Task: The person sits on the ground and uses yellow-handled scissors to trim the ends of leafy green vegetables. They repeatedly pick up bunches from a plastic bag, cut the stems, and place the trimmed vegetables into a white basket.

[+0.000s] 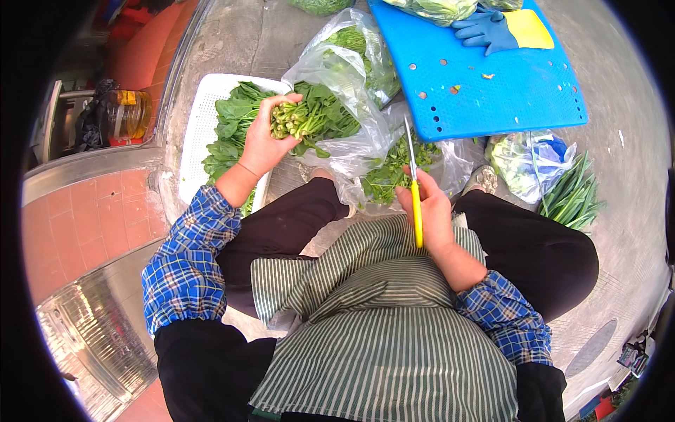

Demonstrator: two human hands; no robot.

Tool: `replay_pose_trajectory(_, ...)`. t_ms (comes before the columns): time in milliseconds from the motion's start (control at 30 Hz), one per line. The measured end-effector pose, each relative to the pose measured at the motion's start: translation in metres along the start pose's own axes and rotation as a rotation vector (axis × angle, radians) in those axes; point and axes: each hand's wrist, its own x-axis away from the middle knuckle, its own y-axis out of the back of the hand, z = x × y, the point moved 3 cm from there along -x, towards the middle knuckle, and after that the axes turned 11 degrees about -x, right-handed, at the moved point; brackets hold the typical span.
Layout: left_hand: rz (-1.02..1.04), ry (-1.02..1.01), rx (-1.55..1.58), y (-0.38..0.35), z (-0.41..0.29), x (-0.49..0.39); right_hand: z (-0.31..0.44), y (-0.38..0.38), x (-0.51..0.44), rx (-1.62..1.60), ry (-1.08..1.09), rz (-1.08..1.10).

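My left hand (262, 138) grips a bunch of leafy greens (293, 120), its pale cut stem ends turned towards me. Below and left of it, a white perforated plastic basket (196, 132) holds more dark green leaves (227, 140). In my right hand (436, 213) is a yellow-handled knife (417, 213), its narrow blade pointing away from me, apart from the bunch. Between my feet lie clear plastic bags (345, 147), with loose small-leaved greens (387, 176) beside the blade. The bunch hides part of the bag behind it.
A blue plastic stool or table top (495, 100) stands ahead on the right, bearing a blue-and-yellow rubber glove (501, 34) and bagged vegetables (437, 8). Near my right foot are a bag of vegetables (522, 158) and long green stalks (572, 195). A tiled step (89, 211) borders the left.
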Motion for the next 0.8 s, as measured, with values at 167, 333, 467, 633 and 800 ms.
replay_pose_trajectory(167, 0.166, 0.188, 0.280, -0.003, -0.071, 0.008, 0.056, -0.005, 0.016, 0.057, 0.705, -0.016)
replay_pose_trajectory(333, 0.360, 0.375, 0.606, -0.036, -0.121, 0.026, 0.059, -0.012, 0.026, -0.043, 0.701, 0.104)
replay_pose_trajectory(467, 0.458, 0.543, 1.049, -0.049, -0.140, 0.038, 0.047, -0.007, 0.028, -0.194, 0.454, 0.122)
replay_pose_trajectory(633, 0.520, 0.594, 1.233, -0.055, -0.145, 0.048, 0.046, 0.001, 0.021, -0.291, 0.272, 0.098)
replay_pose_trajectory(800, 0.453, 0.749, 1.302, -0.065, -0.130, 0.045, 0.037, -0.012, 0.020, -0.258, 0.242, 0.196)
